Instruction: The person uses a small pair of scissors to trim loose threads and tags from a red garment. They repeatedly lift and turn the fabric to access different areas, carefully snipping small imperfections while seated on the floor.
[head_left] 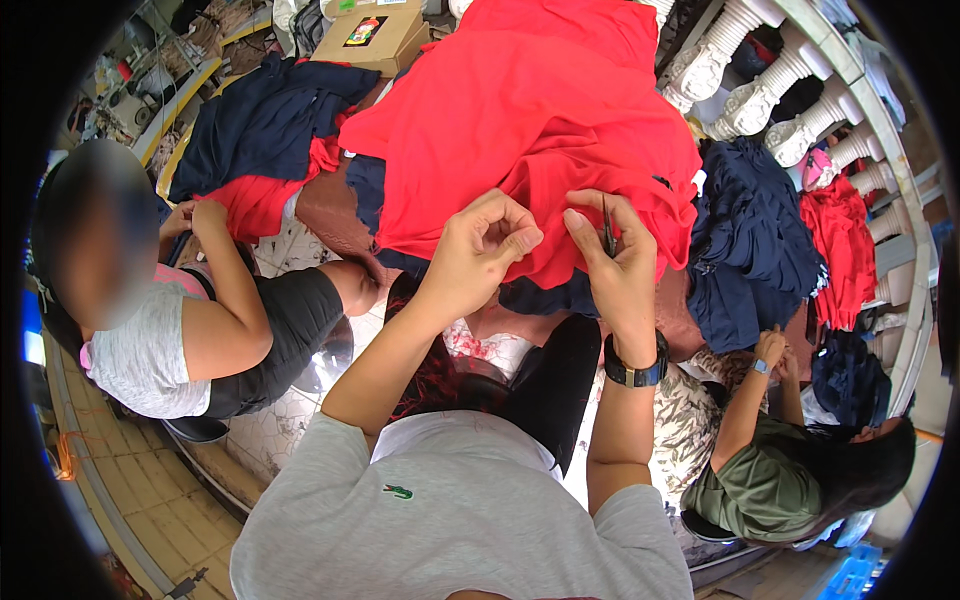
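A large red garment lies spread over a heap of clothes in front of me. My left hand pinches its lower edge between thumb and fingers. My right hand, with a black watch on the wrist, grips a small dark pair of thread snips held upright against the same red edge. The two hands are close together, a few centimetres apart. Navy blue cloth shows under the red garment just below my hands.
A seated person on my left handles red and navy cloth. Another person sits at lower right beside a navy pile. A cardboard box lies at the top; a white balustrade curves along the right.
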